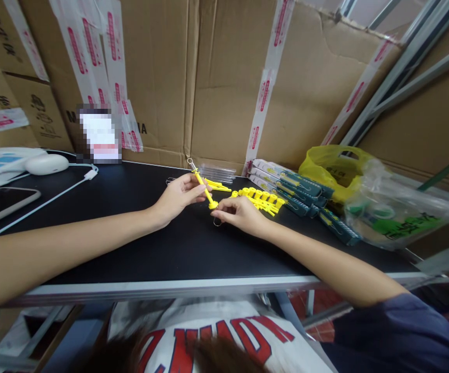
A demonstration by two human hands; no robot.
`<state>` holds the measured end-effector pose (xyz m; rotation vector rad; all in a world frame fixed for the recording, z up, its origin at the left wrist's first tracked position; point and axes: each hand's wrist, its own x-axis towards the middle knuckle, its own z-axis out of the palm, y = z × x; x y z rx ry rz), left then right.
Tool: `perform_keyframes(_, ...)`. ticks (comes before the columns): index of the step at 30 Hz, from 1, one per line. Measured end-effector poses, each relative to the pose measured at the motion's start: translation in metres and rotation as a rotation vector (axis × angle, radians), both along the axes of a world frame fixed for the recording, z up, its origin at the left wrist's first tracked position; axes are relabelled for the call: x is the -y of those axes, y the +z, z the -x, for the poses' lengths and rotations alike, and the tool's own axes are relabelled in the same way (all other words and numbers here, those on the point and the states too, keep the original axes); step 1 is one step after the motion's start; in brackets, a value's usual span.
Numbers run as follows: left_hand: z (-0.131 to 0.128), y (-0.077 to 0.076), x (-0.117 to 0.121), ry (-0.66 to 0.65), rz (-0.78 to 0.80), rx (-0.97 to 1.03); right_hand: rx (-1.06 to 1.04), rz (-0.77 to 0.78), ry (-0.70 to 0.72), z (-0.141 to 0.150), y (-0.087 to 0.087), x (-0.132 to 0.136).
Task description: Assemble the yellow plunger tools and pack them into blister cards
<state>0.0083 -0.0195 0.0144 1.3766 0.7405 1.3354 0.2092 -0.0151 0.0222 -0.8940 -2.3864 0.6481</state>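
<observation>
At centre frame, a slim yellow rod [209, 198], slanting from upper left to lower right; pinched along its shaft by the left hand [178, 197], with its flared lower end nearer the right hand [243, 213], closed narrow, apparently on a thin wire loop [217, 224].

The yellow rod [209, 197] looks plastic, the black tabletop [139, 254] smooth.

Tube [206, 194] above table [150, 259], phone [2, 204] left, cartons [302, 189] right
</observation>
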Motion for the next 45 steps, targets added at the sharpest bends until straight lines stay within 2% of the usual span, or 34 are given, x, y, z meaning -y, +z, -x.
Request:
perform_keyframes(5,0.0,0.002,0.002,0.009,0.059,0.057,0.041,-0.016,-0.022,0.001,-0.003,0.0)
perform_keyframes(10,0.002,0.003,0.002,0.027,0.04,0.016,0.04,0.02,-0.017,0.001,-0.006,0.001)
perform_keyframes(15,0.004,0.002,0.0,0.076,0.022,-0.078,0.091,-0.019,-0.021,-0.004,0.007,-0.002)
perform_keyframes(18,0.004,0.001,0.0,0.074,0.04,-0.104,0.202,-0.129,-0.116,-0.017,0.024,-0.01)
perform_keyframes(22,0.002,-0.001,-0.001,0.043,0.06,-0.12,0.624,-0.402,-0.436,-0.043,0.045,-0.024)
perform_keyframes(25,0.002,-0.003,-0.002,0.007,0.049,-0.146,0.843,-0.395,-0.531,-0.059,0.052,-0.031)
perform_keyframes(28,0.002,-0.006,-0.003,-0.02,0.029,-0.155,0.936,-0.333,-0.529,-0.064,0.052,-0.034)
perform_keyframes(31,0.002,-0.007,-0.004,-0.03,0.025,-0.149,0.98,-0.336,-0.524,-0.063,0.049,-0.034)
perform_keyframes(45,-0.001,-0.005,-0.001,-0.042,0.005,-0.175,1.018,-0.353,-0.498,-0.061,0.04,-0.04)
